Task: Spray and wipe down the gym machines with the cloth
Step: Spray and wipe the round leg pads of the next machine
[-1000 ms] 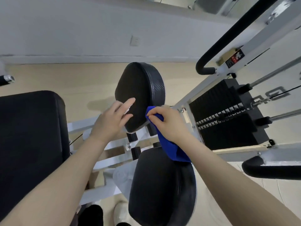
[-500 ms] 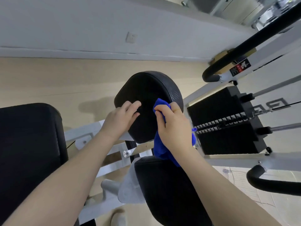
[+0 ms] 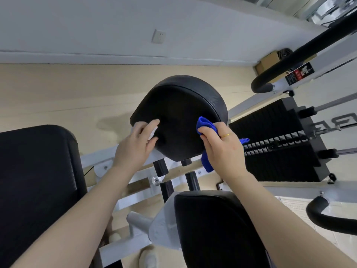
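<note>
The right hand [image 3: 222, 149] squeezes the blue cloth [image 3: 205, 124], hanging long-ways down, on the pad [image 3: 179, 120]'s right edge; the left hand [image 3: 135, 144] grips its left edge.

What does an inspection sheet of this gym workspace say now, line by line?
Surface: round black pad, tilted.
Job's things: blue cloth against the pad's right edge; spray bottle not seen.
Clutter: cardboard box by the wall.
Hands: left hand grips the pad's left edge; right hand holds the cloth.
Cables: dark coil on the box, kind unclear.
Surroundings: beige floor, wall socket, weight stack.
</note>
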### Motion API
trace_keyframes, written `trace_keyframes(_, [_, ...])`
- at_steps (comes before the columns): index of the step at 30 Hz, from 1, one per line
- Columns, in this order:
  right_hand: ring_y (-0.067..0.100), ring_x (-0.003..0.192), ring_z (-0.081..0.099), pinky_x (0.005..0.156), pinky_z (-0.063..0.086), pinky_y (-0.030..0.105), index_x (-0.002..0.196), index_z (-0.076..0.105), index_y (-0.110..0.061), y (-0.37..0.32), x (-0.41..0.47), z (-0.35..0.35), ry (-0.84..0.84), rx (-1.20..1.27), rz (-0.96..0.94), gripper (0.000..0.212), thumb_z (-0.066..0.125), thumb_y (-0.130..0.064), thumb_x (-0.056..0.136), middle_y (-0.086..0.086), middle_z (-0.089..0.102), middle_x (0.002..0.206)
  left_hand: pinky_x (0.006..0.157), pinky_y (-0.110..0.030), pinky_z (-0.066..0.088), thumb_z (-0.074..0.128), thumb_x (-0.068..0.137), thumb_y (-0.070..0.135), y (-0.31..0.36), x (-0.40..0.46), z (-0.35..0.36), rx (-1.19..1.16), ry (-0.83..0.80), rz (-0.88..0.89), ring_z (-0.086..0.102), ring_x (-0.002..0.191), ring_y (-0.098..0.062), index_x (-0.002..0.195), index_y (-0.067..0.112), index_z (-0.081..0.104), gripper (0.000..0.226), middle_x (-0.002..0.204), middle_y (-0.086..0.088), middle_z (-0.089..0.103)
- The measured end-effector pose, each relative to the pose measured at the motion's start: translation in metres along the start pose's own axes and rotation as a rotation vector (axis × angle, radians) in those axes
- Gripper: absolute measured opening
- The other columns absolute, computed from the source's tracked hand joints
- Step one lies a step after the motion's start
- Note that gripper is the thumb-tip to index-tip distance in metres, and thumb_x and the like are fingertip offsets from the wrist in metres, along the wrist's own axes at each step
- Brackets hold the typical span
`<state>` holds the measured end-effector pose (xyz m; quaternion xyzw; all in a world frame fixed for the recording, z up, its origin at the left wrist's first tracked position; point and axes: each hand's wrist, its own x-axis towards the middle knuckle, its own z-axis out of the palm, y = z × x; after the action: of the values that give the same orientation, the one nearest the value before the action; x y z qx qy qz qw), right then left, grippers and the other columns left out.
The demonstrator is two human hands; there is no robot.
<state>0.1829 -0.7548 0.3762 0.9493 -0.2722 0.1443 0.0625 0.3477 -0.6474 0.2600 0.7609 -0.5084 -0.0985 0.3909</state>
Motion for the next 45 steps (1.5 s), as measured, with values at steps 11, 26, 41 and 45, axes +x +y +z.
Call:
trace_keyframes(11, [0.012, 0.090, 0.047, 0.077, 0.037, 0.008, 0.104, 0.038, -0.022, -0.093, 0.057, 0.037, 0.446, 0.841, 1.184, 0.011, 0.036, -0.012, 0.099, -0.001, 0.045, 0.104, 0.081, -0.023, 0.049, 0.065, 0.084, 0.029, 0.003, 0.050, -0.086, -0.441, -0.033, -0.373, 0.060, 0.102, -0.008, 0.141, 0.031, 0.036, 0.064, 0.123, 0.001, 0.060])
trace_keyframes(26, [0.007, 0.074, 0.049, 0.062, 0.040, 0.021, 0.116, 0.031, -0.028, -0.089, 0.062, 0.022, 0.519, 1.227, 1.710, 0.031, 0.040, -0.007, 0.094, -0.004, 0.048, 0.102, 0.058, -0.036, 0.049, 0.059, 0.073, 0.056, -0.009, 0.103, -0.099, -0.555, -0.566, -0.426, 0.055, 0.055, -0.020, 0.104, 0.037, 0.055, 0.037, 0.080, -0.016, 0.060])
trace_keyframes(41, [0.004, 0.072, 0.045, 0.064, 0.036, 0.018, 0.109, 0.037, -0.025, -0.104, 0.073, 0.044, 0.294, 1.075, 1.621, 0.022, 0.037, -0.007, 0.098, -0.010, 0.041, 0.090, 0.054, -0.027, 0.052, 0.062, 0.085, 0.024, 0.003, 0.042, -0.095, -0.547, -0.177, -0.525, 0.054, 0.056, -0.018, 0.117, 0.040, 0.047, 0.039, 0.082, 0.005, 0.060])
trace_keyframes(45, [0.008, 0.063, 0.039, 0.056, 0.034, 0.021, 0.081, 0.035, -0.030, -0.093, 0.075, 0.047, 0.133, 1.238, 1.787, 0.031, 0.039, -0.002, 0.093, 0.003, 0.042, 0.100, 0.056, -0.032, 0.052, 0.062, 0.086, 0.025, 0.001, 0.042, -0.095, -0.555, -0.191, -0.497, 0.054, 0.054, -0.018, 0.115, 0.041, 0.046, 0.036, 0.081, 0.004, 0.060])
